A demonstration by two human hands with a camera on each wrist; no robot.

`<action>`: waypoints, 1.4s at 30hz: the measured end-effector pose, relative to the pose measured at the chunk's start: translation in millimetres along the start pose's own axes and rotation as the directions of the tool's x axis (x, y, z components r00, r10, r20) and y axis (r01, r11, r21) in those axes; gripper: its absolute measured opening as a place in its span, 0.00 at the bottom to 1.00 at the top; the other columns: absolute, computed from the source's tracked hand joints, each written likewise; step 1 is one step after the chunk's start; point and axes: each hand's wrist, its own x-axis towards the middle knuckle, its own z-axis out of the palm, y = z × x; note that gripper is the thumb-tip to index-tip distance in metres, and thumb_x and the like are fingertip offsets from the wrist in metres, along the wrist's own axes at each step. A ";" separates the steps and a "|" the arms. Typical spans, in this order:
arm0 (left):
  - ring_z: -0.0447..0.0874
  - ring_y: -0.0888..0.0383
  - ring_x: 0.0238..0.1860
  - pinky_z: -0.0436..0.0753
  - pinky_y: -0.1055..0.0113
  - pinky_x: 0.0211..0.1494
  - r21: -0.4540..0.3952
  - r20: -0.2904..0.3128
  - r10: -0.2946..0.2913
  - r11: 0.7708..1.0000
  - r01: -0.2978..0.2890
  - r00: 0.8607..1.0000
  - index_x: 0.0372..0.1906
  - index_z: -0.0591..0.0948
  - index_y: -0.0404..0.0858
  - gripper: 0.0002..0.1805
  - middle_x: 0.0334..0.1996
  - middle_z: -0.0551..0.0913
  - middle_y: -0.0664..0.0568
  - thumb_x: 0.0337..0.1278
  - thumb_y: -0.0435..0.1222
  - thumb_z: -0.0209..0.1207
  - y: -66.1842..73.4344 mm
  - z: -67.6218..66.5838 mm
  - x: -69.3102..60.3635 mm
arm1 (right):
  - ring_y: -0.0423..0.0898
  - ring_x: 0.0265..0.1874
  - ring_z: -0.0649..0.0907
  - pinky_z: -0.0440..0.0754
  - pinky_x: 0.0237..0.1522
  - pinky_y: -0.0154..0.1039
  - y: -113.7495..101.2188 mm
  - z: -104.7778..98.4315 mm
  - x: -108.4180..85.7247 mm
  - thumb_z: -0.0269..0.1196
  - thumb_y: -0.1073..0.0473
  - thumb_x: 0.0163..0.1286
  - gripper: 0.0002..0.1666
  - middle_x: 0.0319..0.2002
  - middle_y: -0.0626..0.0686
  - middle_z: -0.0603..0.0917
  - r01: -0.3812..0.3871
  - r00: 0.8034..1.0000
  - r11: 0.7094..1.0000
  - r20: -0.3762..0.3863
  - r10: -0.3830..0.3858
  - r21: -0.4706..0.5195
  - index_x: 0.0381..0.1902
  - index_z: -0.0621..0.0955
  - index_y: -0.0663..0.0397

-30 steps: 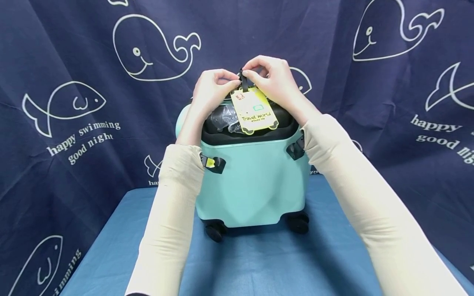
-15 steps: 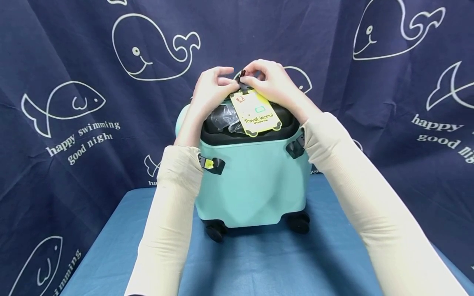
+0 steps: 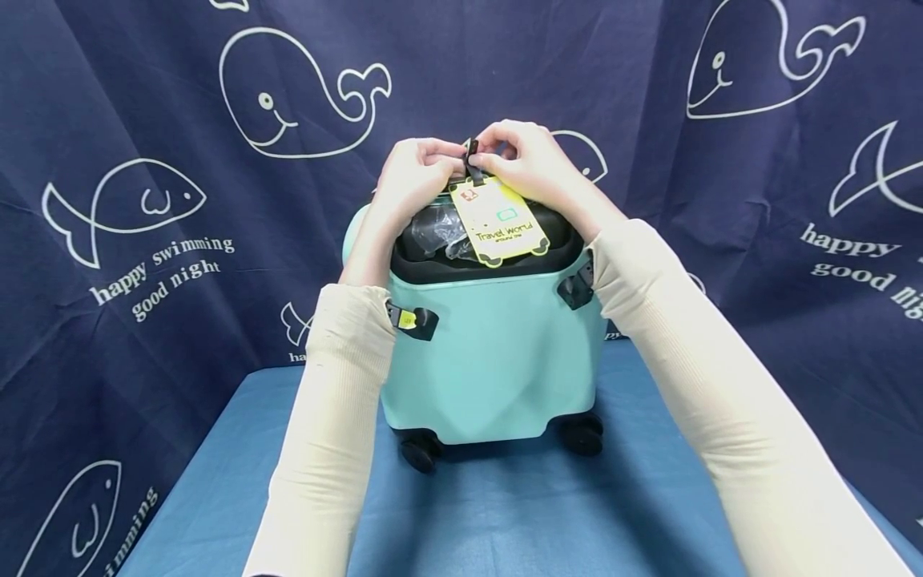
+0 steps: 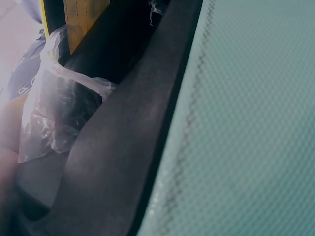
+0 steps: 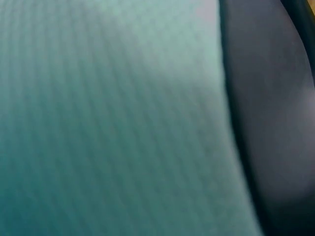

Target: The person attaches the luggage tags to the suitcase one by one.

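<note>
Yellow tag (image 3: 502, 221), upper centre, slanting lengthwise down-right
I see left hand (image 3: 414, 178) and right hand (image 3: 531, 160), fingers clamped on its black strap (image 3: 474, 172).

A blue tbl (image 3: 519, 521) w/ a cloth-like top is carrying a mint-green suitcase (image 3: 497, 361); it's standing upright twd the far edge, approx. centred, 2 blk wheels (image 3: 418, 454) showing & touching the surface.
</note>
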 end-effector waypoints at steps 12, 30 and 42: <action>0.79 0.70 0.50 0.71 0.73 0.54 0.076 0.066 0.016 0.997 -0.021 0.998 0.53 0.79 0.47 0.23 0.46 0.85 0.59 0.53 0.52 0.62 -6.8 5.6 2.3 | 0.38 0.29 0.74 0.69 0.35 0.27 2.8 0.3 -2.6 0.60 0.60 0.63 0.10 0.33 0.52 0.80 -0.020 0.996 0.994 -0.084 0.029 0.110 0.38 0.83 0.61; 0.77 0.72 0.51 0.69 0.71 0.56 0.159 0.105 0.044 0.985 -0.061 0.993 0.50 0.77 0.48 0.20 0.47 0.84 0.63 0.55 0.52 0.60 -6.2 4.9 2.2 | 0.34 0.26 0.77 0.71 0.33 0.26 3.8 1.0 -3.9 0.64 0.61 0.61 0.09 0.31 0.50 0.82 -0.034 0.988 0.983 -0.142 0.060 0.181 0.38 0.84 0.60; 0.78 0.71 0.52 0.68 0.69 0.58 0.228 0.114 0.028 0.972 -0.053 0.993 0.51 0.78 0.48 0.21 0.47 0.84 0.61 0.54 0.53 0.60 -1.8 -0.1 2.3 | 0.37 0.27 0.76 0.71 0.34 0.27 -2.1 -1.6 -1.6 0.61 0.60 0.64 0.09 0.31 0.49 0.81 -0.039 0.988 0.991 -0.142 0.057 0.126 0.38 0.82 0.59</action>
